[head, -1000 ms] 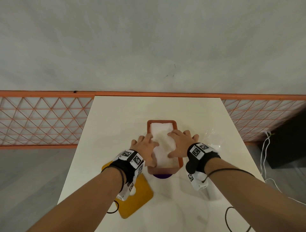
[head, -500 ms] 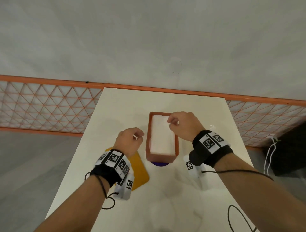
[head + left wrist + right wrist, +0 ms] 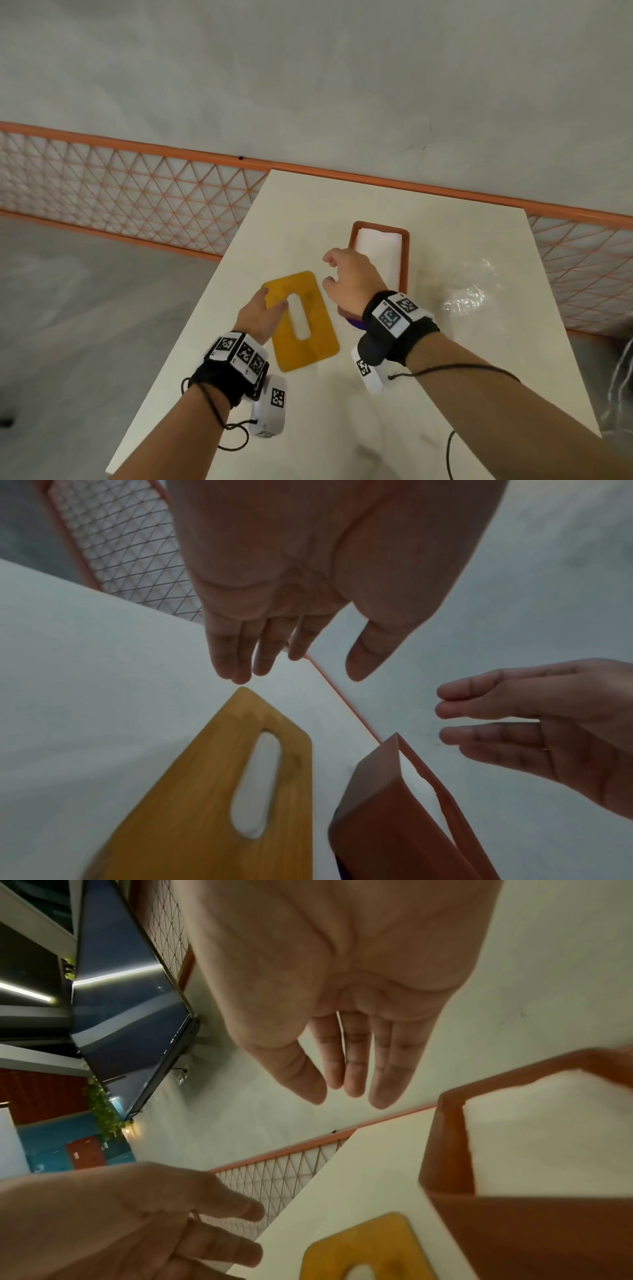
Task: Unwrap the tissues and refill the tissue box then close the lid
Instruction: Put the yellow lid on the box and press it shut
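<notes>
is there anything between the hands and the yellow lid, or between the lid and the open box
Nothing visible blocks either path. The left hand is already at the lid's far left corner, and the right hand hovers open beside it. Only bare table separates the lid from the tissue box, whose top is open with tissues inside.

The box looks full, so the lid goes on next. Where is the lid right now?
In the head view the lid lies flat on the table, left of the box, under the left hand.
</notes>
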The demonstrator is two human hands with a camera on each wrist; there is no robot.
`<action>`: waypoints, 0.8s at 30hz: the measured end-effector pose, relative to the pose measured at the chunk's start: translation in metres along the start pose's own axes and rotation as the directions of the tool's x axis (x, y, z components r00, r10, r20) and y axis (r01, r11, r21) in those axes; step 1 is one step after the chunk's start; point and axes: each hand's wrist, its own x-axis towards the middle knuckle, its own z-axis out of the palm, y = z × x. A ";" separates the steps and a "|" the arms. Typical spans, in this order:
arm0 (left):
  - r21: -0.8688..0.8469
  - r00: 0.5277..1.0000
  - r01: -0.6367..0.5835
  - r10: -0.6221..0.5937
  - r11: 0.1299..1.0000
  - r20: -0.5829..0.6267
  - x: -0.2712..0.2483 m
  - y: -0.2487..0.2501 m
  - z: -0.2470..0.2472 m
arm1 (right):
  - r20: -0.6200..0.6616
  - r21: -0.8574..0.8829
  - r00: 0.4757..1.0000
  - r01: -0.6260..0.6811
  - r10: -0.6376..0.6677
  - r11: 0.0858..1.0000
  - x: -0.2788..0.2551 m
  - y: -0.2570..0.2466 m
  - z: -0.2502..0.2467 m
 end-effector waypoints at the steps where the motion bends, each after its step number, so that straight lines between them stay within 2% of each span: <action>1: -0.005 1.000 0.025 -0.025 1.000 0.013 0.002 -0.004 -0.001 | 0.019 -0.004 1.000 -0.005 0.005 1.000 0.003 -0.004 0.008; 6: 0.049 0.994 0.091 -0.094 0.995 0.052 0.017 -0.018 -0.009 | 0.123 -0.021 0.987 -0.106 0.108 0.994 0.014 -0.017 0.050; 11: 0.084 0.985 0.096 -0.107 0.992 0.136 0.022 -0.031 -0.011 | 0.228 -0.071 0.936 -0.258 0.268 0.963 0.024 -0.010 0.084; 15: 0.105 0.977 0.085 -0.104 0.991 0.188 0.029 -0.040 -0.011 | 0.218 -0.105 0.902 -0.358 0.373 0.928 0.026 0.000 0.100; 21: 0.043 0.964 0.106 -0.113 0.993 0.239 0.036 -0.035 -0.015 | 0.213 -0.118 0.878 -0.414 0.430 0.903 0.025 0.007 0.122; 24: 0.067 0.963 0.093 -0.107 0.993 0.248 0.036 -0.031 -0.016 | 0.201 -0.150 0.873 -0.421 0.445 0.894 0.027 0.007 0.127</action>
